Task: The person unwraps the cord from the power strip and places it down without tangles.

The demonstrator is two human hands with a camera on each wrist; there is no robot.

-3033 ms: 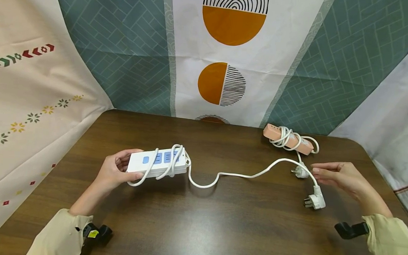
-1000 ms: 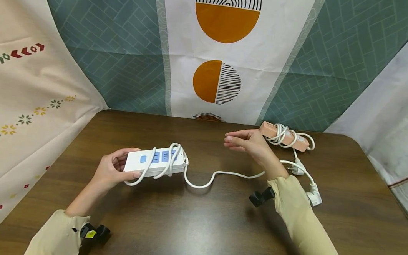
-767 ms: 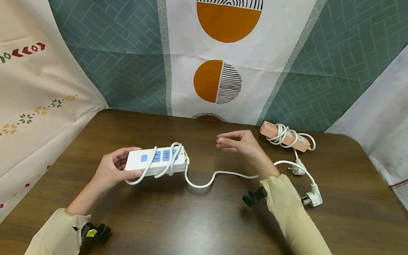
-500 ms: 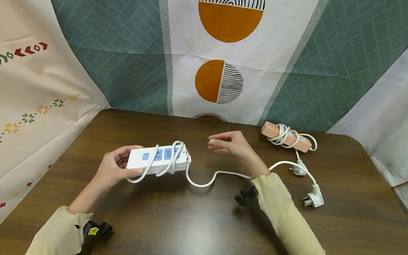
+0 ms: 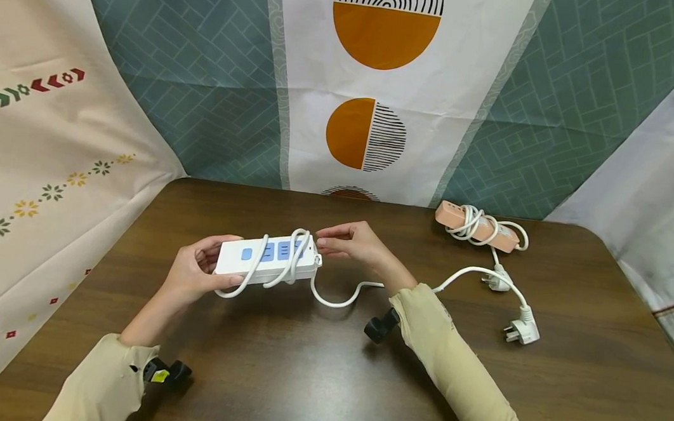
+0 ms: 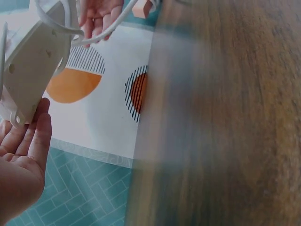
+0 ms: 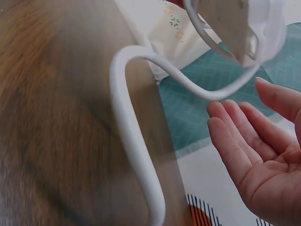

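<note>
My left hand [image 5: 187, 271] grips the left end of a white power strip [image 5: 233, 257] with blue sockets, thumb on the near side. The strip is held above the table, and its white cord [image 5: 336, 304] loops around it a couple of times. The loose cord runs right to a three-pin plug [image 5: 525, 328]. My right hand [image 5: 360, 245] is at the strip's right end, thumb and fingers apart. In the right wrist view, a gap shows between the right fingers [image 7: 230, 141] and the strip [image 7: 230, 28]. The left wrist view shows the strip's underside [image 6: 35, 66].
A salmon-pink power strip [image 5: 501, 237], wrapped in its own white cord, lies at the back right of the brown table [image 5: 283, 373]. Its plug [image 5: 499, 279] lies in front of it. Patterned cloths [image 5: 222, 115] hang behind and beside the table.
My right hand has moved left from beside the plugs to the white strip's right end. The left hand still holds the strip in nearly the same place.
</note>
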